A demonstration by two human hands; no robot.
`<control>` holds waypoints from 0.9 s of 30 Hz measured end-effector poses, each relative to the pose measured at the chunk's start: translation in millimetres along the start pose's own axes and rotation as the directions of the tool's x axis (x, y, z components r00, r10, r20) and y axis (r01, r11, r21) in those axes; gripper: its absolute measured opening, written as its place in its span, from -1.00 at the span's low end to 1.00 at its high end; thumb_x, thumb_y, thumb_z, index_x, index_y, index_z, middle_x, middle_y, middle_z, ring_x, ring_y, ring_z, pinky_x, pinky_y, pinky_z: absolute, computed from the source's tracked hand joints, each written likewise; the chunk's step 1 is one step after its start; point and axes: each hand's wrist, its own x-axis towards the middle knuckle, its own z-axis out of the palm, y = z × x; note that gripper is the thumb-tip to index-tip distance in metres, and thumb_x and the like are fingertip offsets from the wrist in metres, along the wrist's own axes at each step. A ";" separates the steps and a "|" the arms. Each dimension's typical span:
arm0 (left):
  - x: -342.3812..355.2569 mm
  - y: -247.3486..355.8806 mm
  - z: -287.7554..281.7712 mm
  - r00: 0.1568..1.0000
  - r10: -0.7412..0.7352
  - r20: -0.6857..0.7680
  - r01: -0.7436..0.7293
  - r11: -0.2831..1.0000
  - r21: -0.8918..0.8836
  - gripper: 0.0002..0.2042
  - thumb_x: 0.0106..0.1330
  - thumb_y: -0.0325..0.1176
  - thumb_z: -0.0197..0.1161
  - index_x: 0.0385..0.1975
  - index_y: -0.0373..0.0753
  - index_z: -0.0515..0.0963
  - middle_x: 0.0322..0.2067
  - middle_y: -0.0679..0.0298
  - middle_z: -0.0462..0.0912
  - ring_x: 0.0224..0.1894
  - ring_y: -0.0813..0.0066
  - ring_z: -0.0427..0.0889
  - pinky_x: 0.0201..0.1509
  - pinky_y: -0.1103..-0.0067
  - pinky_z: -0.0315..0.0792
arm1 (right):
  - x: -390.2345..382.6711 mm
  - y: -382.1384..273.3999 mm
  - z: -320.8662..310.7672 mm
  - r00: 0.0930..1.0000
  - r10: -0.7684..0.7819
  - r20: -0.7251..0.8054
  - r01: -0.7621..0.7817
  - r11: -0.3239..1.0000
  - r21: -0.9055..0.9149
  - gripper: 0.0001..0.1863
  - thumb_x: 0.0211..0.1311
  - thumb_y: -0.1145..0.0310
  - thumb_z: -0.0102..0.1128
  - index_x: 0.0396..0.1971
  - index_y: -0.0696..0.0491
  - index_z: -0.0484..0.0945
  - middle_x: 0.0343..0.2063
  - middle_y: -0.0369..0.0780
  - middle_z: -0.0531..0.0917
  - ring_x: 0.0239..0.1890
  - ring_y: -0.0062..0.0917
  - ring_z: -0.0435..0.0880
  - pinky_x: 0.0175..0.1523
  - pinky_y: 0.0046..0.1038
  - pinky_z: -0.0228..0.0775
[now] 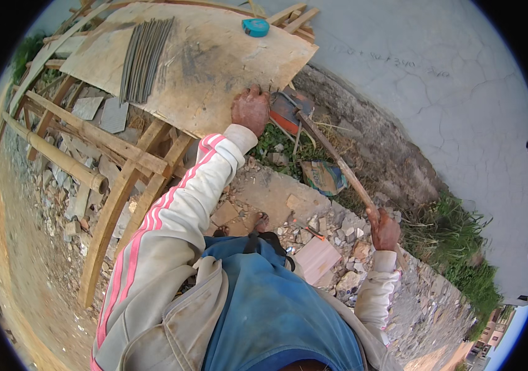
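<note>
My right hand (384, 230) is wrapped round the lower end of a long brown bar (338, 162). The bar slants up and left to a dark metal end (290, 100) at the right edge of a plywood board (208, 37). On that board edge rests my left hand (250, 110), knuckles up and fingers curled in; whatever it grips is hidden under it. Left of it, a row of dark steel rods (146, 59) lies side by side on the board. Near the board's far edge sits a teal tape measure (255, 27).
Timber beams (110, 216) and a bamboo pole (60, 151) stand left of the board. An orange-and-dark wheelbarrow-like object (288, 114) is below its right edge. Rubble (353, 247), a pinkish tile (317, 257) and an orange-handled tool (309, 229) lie near my feet. A grey wall (424, 80) rises at right.
</note>
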 end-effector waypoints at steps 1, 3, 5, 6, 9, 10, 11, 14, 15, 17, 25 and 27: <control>0.8 -0.2 -0.8 1.000 0.007 -0.005 -0.007 1.000 -0.009 -0.87 0.21 -0.37 0.20 -0.34 -0.19 0.67 -0.23 0.16 0.59 -0.10 0.15 0.65 -0.04 0.28 0.56 | -1.6 -1.2 -1.4 0.999 -0.019 -0.035 0.018 1.000 -0.003 -0.32 0.32 -0.32 0.00 -0.20 0.08 0.66 -0.54 0.06 0.68 -0.38 0.03 0.70 -0.25 -0.01 0.51; 1.7 -1.4 -1.8 1.000 0.021 -0.010 -0.021 1.000 -0.022 -0.86 0.21 -0.37 0.20 -0.35 -0.21 0.67 -0.24 0.15 0.60 -0.13 0.14 0.66 -0.06 0.28 0.57 | -5.4 -3.4 -4.6 0.998 -0.015 -0.066 0.015 1.000 -0.009 -0.33 0.32 -0.32 0.01 -0.18 0.07 0.66 -0.53 0.04 0.69 -0.38 0.02 0.71 -0.26 -0.01 0.51; 3.0 -3.5 -2.3 0.999 0.042 -0.012 -0.043 0.999 -0.031 -0.86 0.22 -0.37 0.19 -0.36 -0.23 0.67 -0.26 0.14 0.60 -0.15 0.14 0.67 -0.07 0.27 0.57 | -8.0 -6.4 -6.6 0.997 -0.005 -0.075 0.003 1.000 -0.030 -0.34 0.31 -0.31 0.02 -0.17 0.06 0.66 -0.52 0.04 0.69 -0.38 0.01 0.71 -0.26 -0.03 0.51; 3.8 -4.1 -2.4 0.998 0.055 -0.020 -0.055 0.998 -0.038 -0.86 0.23 -0.37 0.19 -0.37 -0.23 0.67 -0.26 0.13 0.60 -0.16 0.13 0.67 -0.08 0.27 0.57 | -9.3 -7.8 -7.4 0.997 0.004 -0.080 -0.008 0.999 -0.038 -0.34 0.31 -0.31 0.02 -0.16 0.06 0.66 -0.51 0.03 0.69 -0.38 0.01 0.71 -0.26 -0.03 0.52; 4.8 -7.7 -1.7 0.996 0.085 -0.035 -0.087 0.994 -0.063 -0.85 0.24 -0.37 0.17 -0.37 -0.25 0.67 -0.27 0.11 0.60 -0.19 0.11 0.69 -0.10 0.26 0.58 | -15.0 -15.3 -8.8 0.995 0.033 -0.094 -0.035 0.999 -0.020 -0.32 0.29 -0.34 0.02 -0.14 0.06 0.67 -0.50 0.04 0.70 -0.37 0.01 0.71 -0.25 -0.03 0.51; 5.3 -8.5 -1.3 0.995 0.091 -0.030 -0.093 0.993 -0.070 -0.85 0.24 -0.37 0.17 -0.38 -0.25 0.67 -0.27 0.10 0.60 -0.19 0.11 0.69 -0.10 0.25 0.58 | -18.7 -19.9 -8.8 0.994 0.044 -0.098 -0.045 0.999 -0.015 -0.31 0.29 -0.34 0.02 -0.14 0.06 0.67 -0.50 0.04 0.70 -0.37 0.01 0.71 -0.25 -0.03 0.51; 6.3 -9.0 -0.7 0.995 0.097 -0.027 -0.099 0.992 -0.079 -0.85 0.24 -0.37 0.16 -0.38 -0.25 0.67 -0.26 0.09 0.60 -0.19 0.10 0.69 -0.10 0.25 0.58 | -23.3 -25.4 -9.2 0.993 0.092 -0.070 -0.093 0.996 -0.005 -0.29 0.27 -0.36 0.03 -0.14 0.06 0.68 -0.50 0.05 0.69 -0.36 0.01 0.71 -0.26 -0.03 0.51; 8.7 -9.5 1.7 0.998 0.069 0.009 -0.068 0.995 -0.077 -0.85 0.25 -0.36 0.16 -0.39 -0.24 0.67 -0.27 0.09 0.61 -0.21 0.09 0.69 -0.11 0.24 0.59 | -45.0 -48.3 -12.4 0.981 0.183 -0.061 -0.183 0.983 0.003 -0.28 0.26 -0.37 0.03 -0.15 0.06 0.68 -0.50 0.05 0.70 -0.36 0.00 0.71 -0.27 -0.04 0.51; 9.2 -10.4 1.7 0.997 0.073 0.009 -0.072 0.994 -0.079 -0.84 0.25 -0.36 0.16 -0.38 -0.23 0.67 -0.27 0.10 0.61 -0.21 0.09 0.69 -0.11 0.24 0.60 | -54.6 -59.2 -11.7 0.974 0.213 -0.077 -0.214 0.977 -0.013 -0.29 0.26 -0.37 0.04 -0.16 0.05 0.69 -0.51 0.02 0.70 -0.39 -0.03 0.72 -0.30 -0.07 0.51; 8.9 -11.9 2.0 0.996 0.093 0.011 -0.092 0.991 -0.097 -0.84 0.26 -0.35 0.16 -0.38 -0.23 0.67 -0.28 0.10 0.61 -0.22 0.09 0.69 -0.12 0.24 0.60 | -78.3 -85.1 -5.7 0.954 0.281 -0.102 -0.280 0.960 0.018 -0.31 0.26 -0.36 0.05 -0.18 0.04 0.69 -0.52 0.00 0.71 -0.41 -0.06 0.72 -0.31 -0.09 0.52; 9.0 -15.7 3.1 0.996 0.090 0.004 -0.088 0.977 -0.196 -0.84 0.20 -0.32 0.22 -0.33 -0.21 0.68 -0.24 0.08 0.61 -0.21 0.02 0.68 -0.12 0.20 0.58 | -77.4 -83.4 -7.0 0.963 0.262 -0.064 -0.258 0.964 0.058 -0.25 0.27 -0.40 -0.02 -0.17 0.07 0.69 -0.51 0.04 0.69 -0.39 -0.01 0.71 -0.27 -0.04 0.51; 9.0 -15.6 3.3 0.997 0.078 0.017 -0.073 0.978 -0.195 -0.83 0.21 -0.33 0.21 -0.32 -0.22 0.69 -0.24 0.08 0.61 -0.21 0.02 0.68 -0.11 0.21 0.58 | -74.4 -76.7 -5.9 0.968 0.251 -0.018 -0.249 0.966 0.074 -0.24 0.28 -0.40 -0.04 -0.16 0.08 0.69 -0.50 0.06 0.69 -0.37 0.02 0.71 -0.24 -0.02 0.51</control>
